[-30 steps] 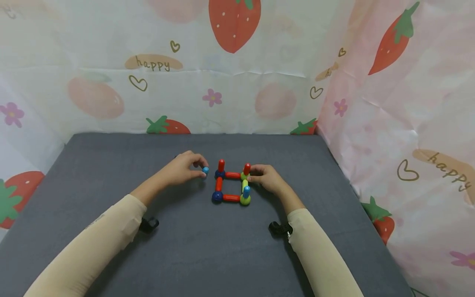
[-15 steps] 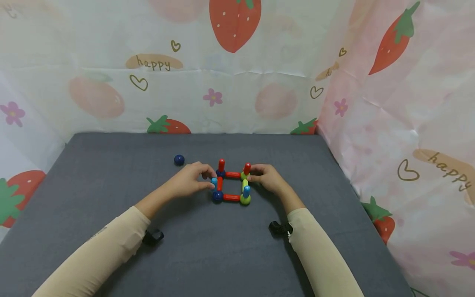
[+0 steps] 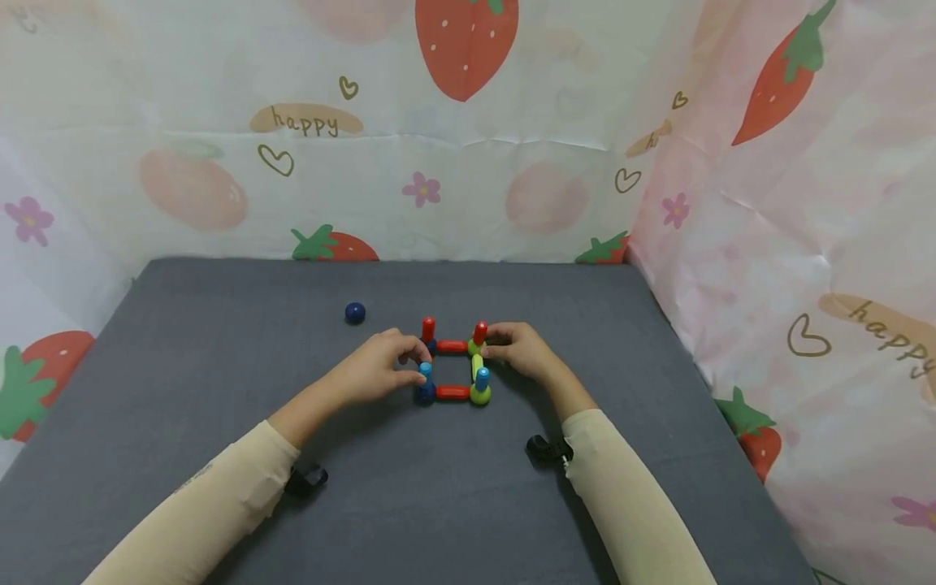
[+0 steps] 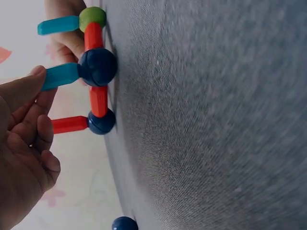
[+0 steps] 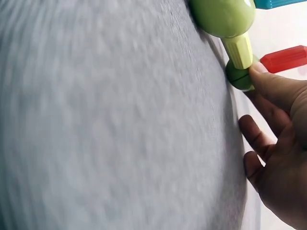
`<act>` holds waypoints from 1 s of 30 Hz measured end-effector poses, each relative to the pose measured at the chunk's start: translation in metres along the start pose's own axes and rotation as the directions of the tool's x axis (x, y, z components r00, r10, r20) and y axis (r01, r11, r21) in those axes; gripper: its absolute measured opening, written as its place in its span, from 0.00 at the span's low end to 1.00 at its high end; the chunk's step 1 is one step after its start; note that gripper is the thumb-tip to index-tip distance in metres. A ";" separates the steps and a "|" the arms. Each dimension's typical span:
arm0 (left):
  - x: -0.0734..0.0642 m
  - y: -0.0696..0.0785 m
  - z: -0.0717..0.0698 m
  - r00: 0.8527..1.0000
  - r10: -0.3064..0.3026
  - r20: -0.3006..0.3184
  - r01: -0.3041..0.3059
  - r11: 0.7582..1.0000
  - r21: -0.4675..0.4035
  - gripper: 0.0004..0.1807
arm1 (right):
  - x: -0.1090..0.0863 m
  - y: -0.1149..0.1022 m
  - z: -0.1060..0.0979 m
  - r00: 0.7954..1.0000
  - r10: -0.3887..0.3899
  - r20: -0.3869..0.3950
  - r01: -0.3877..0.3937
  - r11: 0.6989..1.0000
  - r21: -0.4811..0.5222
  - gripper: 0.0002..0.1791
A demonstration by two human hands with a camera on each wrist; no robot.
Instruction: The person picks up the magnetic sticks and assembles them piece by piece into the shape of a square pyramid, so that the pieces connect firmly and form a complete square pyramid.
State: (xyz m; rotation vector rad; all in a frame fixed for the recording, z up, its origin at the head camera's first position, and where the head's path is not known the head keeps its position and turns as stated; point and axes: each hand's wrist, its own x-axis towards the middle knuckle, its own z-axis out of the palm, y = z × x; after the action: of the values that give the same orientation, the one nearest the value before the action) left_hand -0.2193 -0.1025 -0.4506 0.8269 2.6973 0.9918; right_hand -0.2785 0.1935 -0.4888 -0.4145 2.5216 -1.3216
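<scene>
A square frame of rods and balls lies on the table, with red rods (image 3: 453, 393) and one yellow-green rod (image 5: 238, 51) along its sides. With thumb and fingers my left hand (image 3: 374, 367) pinches a blue rod (image 4: 61, 76), whose end meets the near-left dark blue ball (image 4: 98, 67). At the far-right corner, my right hand (image 3: 525, 349) grips the green ball (image 5: 238, 76) between thumb and fingers. Red rods stand up from both far corners, the left one (image 3: 428, 328) on a dark blue ball. Another blue rod (image 3: 482, 379) rises from the near-right green ball (image 3: 479, 396).
A loose dark blue ball (image 3: 354, 313) sits on the grey tablecloth (image 3: 453, 504), behind my left hand. A strawberry-print curtain (image 3: 468, 179) hangs along the back and sides of the table.
My left hand has moved right and nearer to me, bringing the blue rod to the near-left ball. The loose ball came into sight behind it. My right hand keeps its grip, nearly still.
</scene>
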 end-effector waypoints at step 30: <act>-0.051 0.003 0.000 0.994 -0.050 -0.096 0.053 0.998 0.033 0.10 | 0.001 -0.026 0.039 1.000 -0.009 0.024 0.010 0.999 -0.052 0.16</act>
State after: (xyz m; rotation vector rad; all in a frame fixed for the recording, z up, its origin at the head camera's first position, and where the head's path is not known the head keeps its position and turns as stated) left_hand -0.1755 -0.1282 -0.4508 0.7305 2.8087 0.9986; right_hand -0.2619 0.1497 -0.4884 -0.4511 2.5424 -1.2490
